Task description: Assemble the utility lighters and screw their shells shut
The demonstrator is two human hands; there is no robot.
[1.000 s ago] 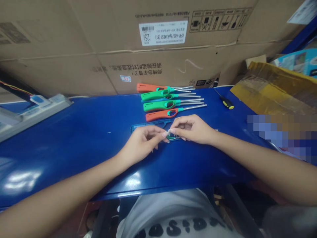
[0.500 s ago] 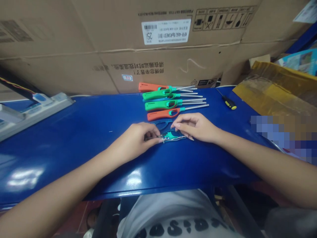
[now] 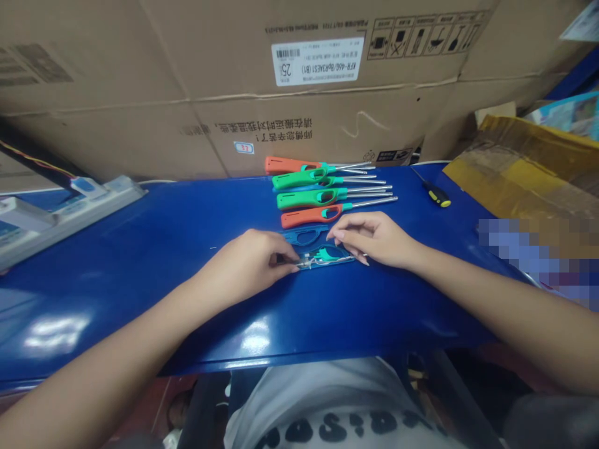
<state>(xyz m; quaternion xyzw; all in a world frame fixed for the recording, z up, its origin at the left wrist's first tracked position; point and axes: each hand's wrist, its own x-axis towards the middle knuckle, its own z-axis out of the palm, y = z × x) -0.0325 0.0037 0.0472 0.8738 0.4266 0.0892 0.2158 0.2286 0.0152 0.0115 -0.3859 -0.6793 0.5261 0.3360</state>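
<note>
An opened blue gas lighter lies in front of me, its shell half (image 3: pixel 322 264) showing a teal trigger (image 3: pixel 324 254), a pale wire and small inner parts. Thumb and fingers of my left hand (image 3: pixel 262 257) pinch the left end of this half, hiding what lies there. Behind it rests the other blue shell half (image 3: pixel 304 237), partly covered by my right hand (image 3: pixel 372 238). My right fingers are curled together over the lighter's right end, near the wire; what they grip is hidden. Farther back, several assembled lighters (image 3: pixel 309 216) in orange and green lie in a row, metal tubes pointing right.
A black and yellow screwdriver (image 3: pixel 437 196) lies at the back right, near a yellow-taped package (image 3: pixel 510 162). On the left stands a white power strip (image 3: pixel 93 209) with plugs. A large cardboard box (image 3: pixel 150 137) walls off the back of the blue table (image 3: pixel 224 340).
My left hand has shifted slightly left along the shell half, uncovering more of the inner parts. My right hand has barely moved. The whole view has drifted a little.
</note>
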